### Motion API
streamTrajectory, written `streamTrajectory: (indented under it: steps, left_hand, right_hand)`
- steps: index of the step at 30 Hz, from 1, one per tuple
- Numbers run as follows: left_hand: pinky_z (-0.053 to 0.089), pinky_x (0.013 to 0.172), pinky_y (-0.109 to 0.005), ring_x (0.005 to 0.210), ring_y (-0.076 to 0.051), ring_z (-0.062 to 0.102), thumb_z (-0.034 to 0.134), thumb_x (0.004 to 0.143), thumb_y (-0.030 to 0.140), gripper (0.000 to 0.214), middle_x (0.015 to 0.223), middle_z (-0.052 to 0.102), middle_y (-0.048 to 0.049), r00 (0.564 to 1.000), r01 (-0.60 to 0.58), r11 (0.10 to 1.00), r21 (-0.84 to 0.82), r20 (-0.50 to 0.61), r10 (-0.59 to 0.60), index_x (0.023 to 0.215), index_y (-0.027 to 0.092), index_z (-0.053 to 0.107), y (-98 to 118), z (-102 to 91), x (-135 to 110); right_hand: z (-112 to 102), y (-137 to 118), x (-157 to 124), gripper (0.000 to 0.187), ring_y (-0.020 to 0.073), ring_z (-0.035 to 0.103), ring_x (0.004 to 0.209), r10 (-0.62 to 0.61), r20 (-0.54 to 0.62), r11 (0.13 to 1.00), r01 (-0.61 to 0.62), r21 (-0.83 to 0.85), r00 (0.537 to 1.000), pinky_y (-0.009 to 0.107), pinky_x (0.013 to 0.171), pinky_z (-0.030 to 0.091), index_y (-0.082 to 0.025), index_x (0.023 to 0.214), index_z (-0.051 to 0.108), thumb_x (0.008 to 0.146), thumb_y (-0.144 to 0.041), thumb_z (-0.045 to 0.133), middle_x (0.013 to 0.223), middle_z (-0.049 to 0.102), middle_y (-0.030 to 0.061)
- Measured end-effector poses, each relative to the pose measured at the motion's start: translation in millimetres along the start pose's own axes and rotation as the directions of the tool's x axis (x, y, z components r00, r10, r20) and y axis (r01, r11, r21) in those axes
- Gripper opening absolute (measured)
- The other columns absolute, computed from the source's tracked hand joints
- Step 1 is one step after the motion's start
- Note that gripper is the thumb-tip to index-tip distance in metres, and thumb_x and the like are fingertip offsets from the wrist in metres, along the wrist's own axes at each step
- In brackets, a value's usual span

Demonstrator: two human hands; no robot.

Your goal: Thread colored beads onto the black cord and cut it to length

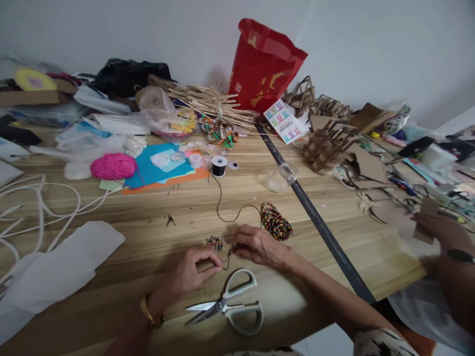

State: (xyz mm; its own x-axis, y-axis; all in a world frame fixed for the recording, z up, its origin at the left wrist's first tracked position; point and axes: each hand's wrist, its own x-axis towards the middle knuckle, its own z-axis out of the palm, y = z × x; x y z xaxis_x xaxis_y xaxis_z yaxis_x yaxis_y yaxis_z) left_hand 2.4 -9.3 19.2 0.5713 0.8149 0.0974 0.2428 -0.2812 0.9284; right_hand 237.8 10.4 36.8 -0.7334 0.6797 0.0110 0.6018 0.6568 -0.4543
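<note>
Nearest the desk (111,296) edge lie the scissors (227,302), long axis running left to right, blades pointing left, pale handles to the right, no hand on them.

Just beyond, the left hand (193,272), gold bracelet at the wrist, is curled up, thumb and fingertips pressed together on the near end of the cord (219,198). The right hand (260,244) sits close beside it, knuckles up, fingers drawn in, pinching the same cord a little farther along. Only a short stretch shows between the two hands, and it looks brownish; whether beads sit on it, I can't tell.

The cord is thin and black. From the hands it curves away across the desk, dips in a loop, then climbs straight off to the spool (218,166), so its long run points away from the person.

A small bead cluster (214,242) rests just beyond the left fingertips, not touching them. A bigger bead coil (276,222), multicoloured, lies just past the right hand.

At far right a co-worker's hand (441,227) grips a piece of cardboard (425,222).

Farther off: a clear jar (282,177), pink yarn (113,166), blue paper (148,170), a bundle of sticks (211,101), and a red bag (263,64) against the wall.
</note>
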Motion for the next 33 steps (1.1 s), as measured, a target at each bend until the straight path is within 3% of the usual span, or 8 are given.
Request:
streamTrajectory:
  steps: [6,11,13,17,19,22,28,33]
  left_hand:
    - [0.049,0.063,-0.022,0.063,-0.013,0.063,0.059,0.073,0.008,0.012,0.066,0.068,-0.0021,0.998,-0.069,0.997,0.030,-0.014,0.069,0.065,0.015,0.064,2.6,5.1,-0.9]
    - [0.048,0.062,-0.023,0.061,-0.012,0.061,0.058,0.074,0.009,0.013,0.064,0.066,-0.0008,0.998,-0.056,0.996,0.067,0.005,0.056,0.064,0.016,0.063,6.3,5.8,-1.2]
    - [0.048,0.063,-0.023,0.061,-0.013,0.061,0.058,0.074,0.010,0.013,0.064,0.066,-0.0006,0.998,-0.061,0.995,0.080,0.002,0.061,0.064,0.016,0.064,6.3,5.4,-1.0]
    - [0.049,0.063,-0.024,0.062,-0.014,0.061,0.060,0.074,0.012,0.012,0.065,0.066,-0.0016,0.997,-0.072,0.994,0.086,-0.024,0.075,0.064,0.017,0.064,4.7,3.9,0.4]
    - [0.049,0.063,-0.024,0.062,-0.015,0.062,0.060,0.074,0.012,0.012,0.064,0.066,-0.0022,0.994,-0.080,0.993,0.090,-0.062,0.086,0.064,0.017,0.064,3.3,2.9,1.0]
    - [0.049,0.063,-0.024,0.065,-0.015,0.063,0.060,0.074,0.012,0.012,0.066,0.067,-0.0034,0.989,-0.091,0.992,0.093,-0.111,0.101,0.064,0.016,0.065,1.5,0.6,1.7]
    - [0.048,0.062,-0.024,0.063,-0.015,0.062,0.060,0.076,0.014,0.013,0.065,0.066,-0.0034,0.981,-0.093,0.990,0.105,-0.163,0.109,0.063,0.016,0.063,0.9,-5.9,3.4]
    - [0.049,0.063,-0.025,0.065,-0.015,0.062,0.061,0.077,0.018,0.008,0.067,0.067,-0.0040,0.984,-0.040,0.992,0.117,-0.167,0.059,0.071,0.015,0.066,-2.3,-7.9,1.6]
  right_hand:
    - [-17.1,6.4,-16.9,0.015,0.0174,0.057,0.090,0.159,0.029,0.985,-0.156,-0.078,0.987,0.026,0.077,0.045,-0.019,0.102,0.061,0.088,-0.024,0.056,0.100,0.061,0.0058]
    - [-15.8,2.7,-20.3,0.027,0.0185,0.056,0.093,0.167,0.067,0.976,-0.155,-0.151,0.984,0.028,0.079,0.044,-0.020,0.114,0.057,0.088,-0.017,0.055,0.103,0.062,0.0064]
    - [-16.7,-1.2,-17.9,0.022,0.0190,0.056,0.093,0.145,0.046,0.981,-0.137,-0.138,0.988,0.029,0.080,0.044,-0.019,0.110,0.059,0.088,-0.018,0.056,0.101,0.062,0.0068]
    - [-19.4,-13.9,-6.4,0.017,0.0177,0.057,0.093,0.015,-0.023,0.996,-0.013,0.086,1.000,0.027,0.081,0.045,-0.017,0.103,0.060,0.087,-0.024,0.059,0.099,0.062,0.0075]
    - [-16.5,-20.8,1.4,0.026,0.0178,0.057,0.098,-0.070,-0.035,0.965,0.076,0.249,0.997,0.027,0.084,0.045,-0.017,0.107,0.057,0.083,-0.025,0.064,0.104,0.062,0.0073]
    - [-5.0,-26.9,12.2,0.028,0.0158,0.059,0.088,-0.112,-0.037,0.911,0.117,0.396,0.993,0.026,0.078,0.046,-0.016,0.101,0.057,0.078,-0.027,0.070,0.096,0.063,0.0045]
    - [19.2,-22.0,21.6,0.007,0.0099,0.053,0.066,-0.054,-0.110,0.906,0.095,0.412,0.992,0.019,0.060,0.040,-0.014,0.088,0.058,0.085,-0.020,0.060,0.075,0.058,0.0001]
    - [23.9,-18.0,20.9,0.010,0.0104,0.054,0.067,-0.018,-0.173,0.910,0.088,0.406,0.985,0.019,0.061,0.040,-0.014,0.087,0.061,0.089,-0.020,0.053,0.075,0.059,0.0017]
